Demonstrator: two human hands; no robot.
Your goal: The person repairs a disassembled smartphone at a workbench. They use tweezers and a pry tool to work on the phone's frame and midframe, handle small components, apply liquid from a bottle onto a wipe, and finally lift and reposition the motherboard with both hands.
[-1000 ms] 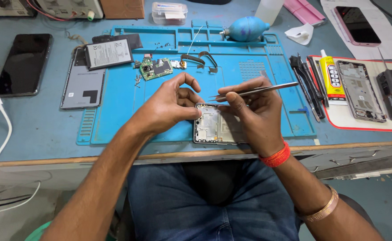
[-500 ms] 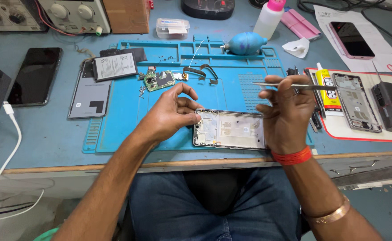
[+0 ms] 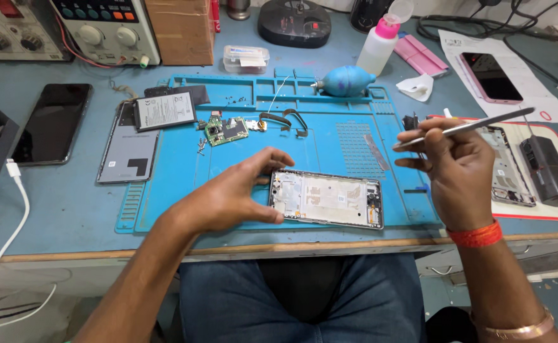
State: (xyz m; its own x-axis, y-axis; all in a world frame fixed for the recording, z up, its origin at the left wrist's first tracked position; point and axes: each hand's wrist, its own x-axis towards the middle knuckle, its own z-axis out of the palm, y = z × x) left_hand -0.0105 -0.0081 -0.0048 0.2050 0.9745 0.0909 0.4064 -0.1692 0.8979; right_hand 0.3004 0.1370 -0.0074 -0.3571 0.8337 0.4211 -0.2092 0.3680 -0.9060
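Head view: phone frame [image 3: 326, 198] lies gutted, board [image 3: 226, 129] out; my left hand [image 3: 238, 194] spread steadies it, right hand [image 3: 453, 166] pinches tweezers [image 3: 466, 127].

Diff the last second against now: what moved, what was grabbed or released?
The right hand lifted the tweezers off the opened phone frame and swung right, beyond the frame's right end. The left hand opened but stays at the frame's left end. The frame stays on the blue mat.
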